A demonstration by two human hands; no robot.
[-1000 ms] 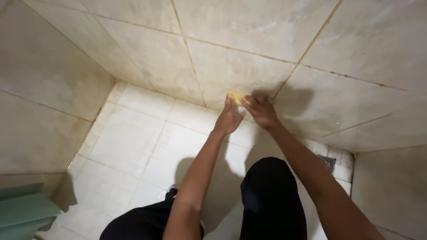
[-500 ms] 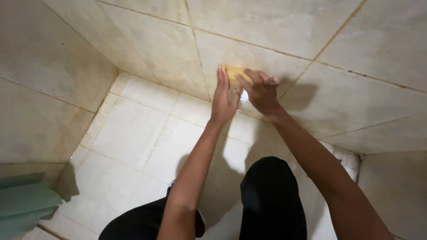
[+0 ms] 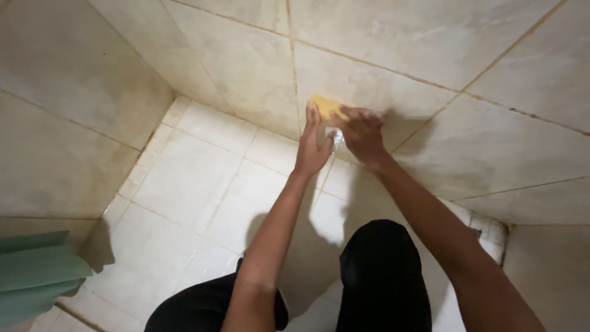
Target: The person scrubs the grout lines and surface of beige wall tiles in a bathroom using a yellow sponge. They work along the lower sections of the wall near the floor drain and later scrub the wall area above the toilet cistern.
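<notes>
Head view, looking down into a tiled corner. Right hand [image 3: 362,132]: fingers curled and pressed over the lower right edge of a yellow sponge [image 3: 326,106], clamped on it against the wall [image 3: 393,55]. Left hand [image 3: 312,144]: flat, fingers together and straight, tips touching the sponge's left edge; holds nothing itself.

Hidden/unclear: approx. half the sponge is covered by the right fingers, so its full shape can't be told. Right palm faces the wall, not visible. A small shiny patch just below the sponge, btw. the two hands, is too small to tell apart from glare. Both forearms run down out of frame; knees in black trousers [image 3: 381,276] are cut off at the bottom edge. A green object [image 3: 34,273] at lower left is cropped; kind unclear.

Sponge position: on the beige wall tile, just right of a vertical grout line, above the wall-floor joint; pale floor [image 3: 196,184] lies below it.

Vs. 0.5 s ago: hands and sponge keep the same grip; sponge sits much the same on the tile, left hand still alongside. Vs. 1.0 s ago: sponge is higher on the wall.
</notes>
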